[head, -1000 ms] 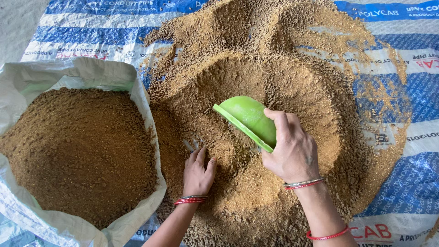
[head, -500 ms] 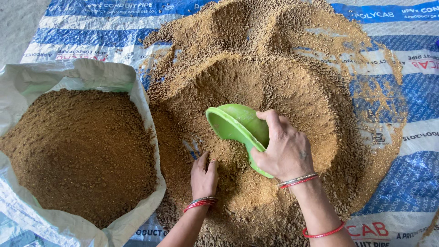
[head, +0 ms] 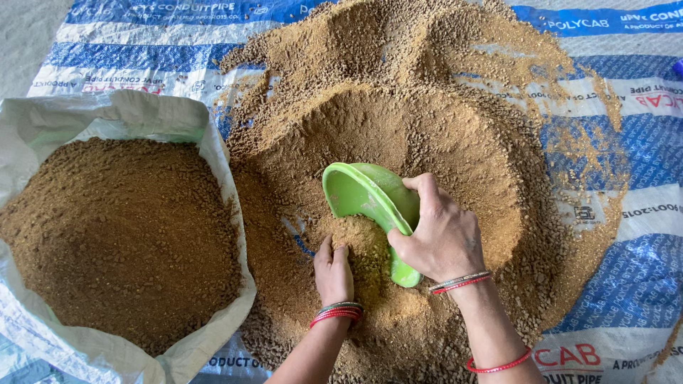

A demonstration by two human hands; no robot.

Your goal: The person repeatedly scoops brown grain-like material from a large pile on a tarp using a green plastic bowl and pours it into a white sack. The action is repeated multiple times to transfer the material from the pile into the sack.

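Green bowl gripped in right hand, lower rim buried in feed; left hand cupped, fingertips hidden.

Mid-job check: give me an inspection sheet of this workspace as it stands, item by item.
Surface: blue and white woven sheet on the ground, largely covered by the granules.
Job's things: green bowl tilted on its side in the brown granule pile; white sack at left, open and holding brown granules.
Clutter: granules scattered beyond the pile onto the sheet.
Hands: right hand grips the bowl's rim; left hand presses granules at the bowl's mouth.
Cables: nothing seen.
Surroundings: grey floor at upper left.
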